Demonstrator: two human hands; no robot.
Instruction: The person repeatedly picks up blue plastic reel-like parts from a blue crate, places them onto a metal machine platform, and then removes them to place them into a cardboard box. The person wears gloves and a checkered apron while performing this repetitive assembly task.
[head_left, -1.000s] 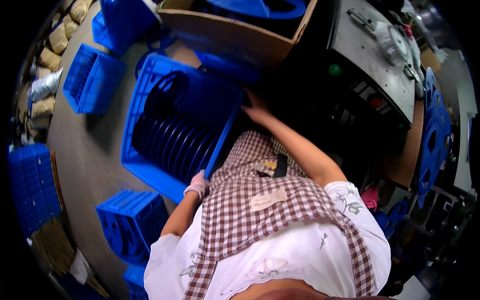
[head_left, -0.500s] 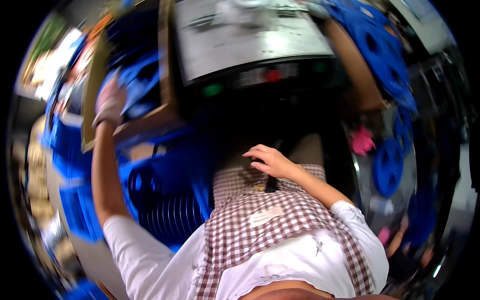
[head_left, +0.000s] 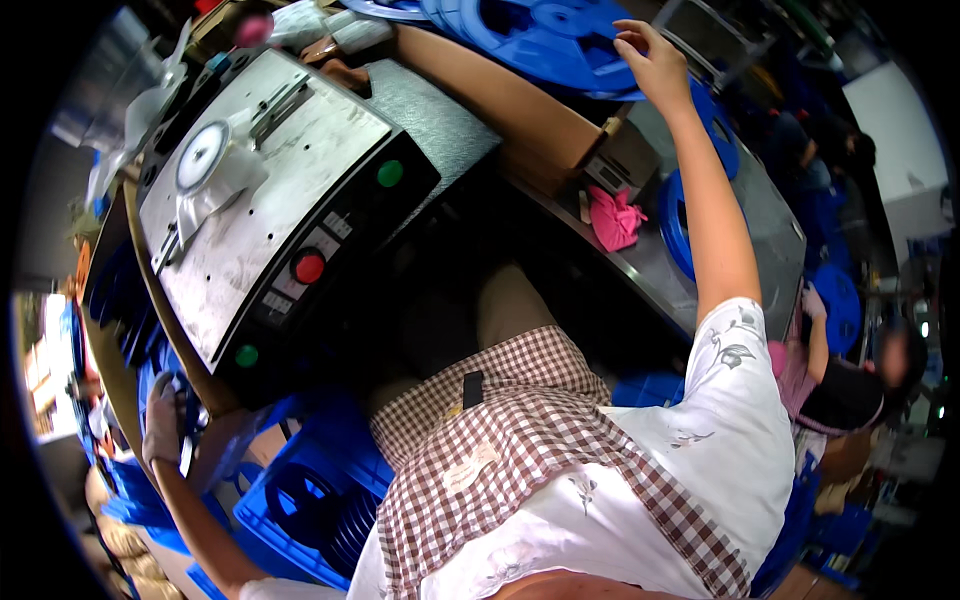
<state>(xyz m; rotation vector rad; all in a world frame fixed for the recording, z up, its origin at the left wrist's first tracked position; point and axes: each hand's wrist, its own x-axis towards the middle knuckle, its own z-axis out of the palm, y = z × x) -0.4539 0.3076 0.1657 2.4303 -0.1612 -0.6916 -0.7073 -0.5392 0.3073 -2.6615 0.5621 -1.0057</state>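
Observation:
My left hand (head_left: 162,424), in a pale glove, is low at the left inside the cardboard box (head_left: 205,378). Its fingers stretch over blue plastic parts (head_left: 150,345); I see no part gripped in it. Bare and raised at the upper right, my right hand (head_left: 652,62) has its fingers apart and slightly bent. It is beside the rim of a large blue plastic reel disc (head_left: 545,35), and nothing shows between the fingers. Whether the fingertips touch the disc I cannot tell.
Ahead at the left stands a machine with a metal plate (head_left: 290,150), a round fixture (head_left: 205,160), green buttons and a red button (head_left: 308,266). A pink cloth (head_left: 614,218) lies on the right-hand metal table. A blue crate (head_left: 290,500) holds reels. Another person (head_left: 850,390) works at the right.
My view has turned toward the right. My right hand has gone from my lap up to the blue discs. My left hand stays at the left box, now lower in view.

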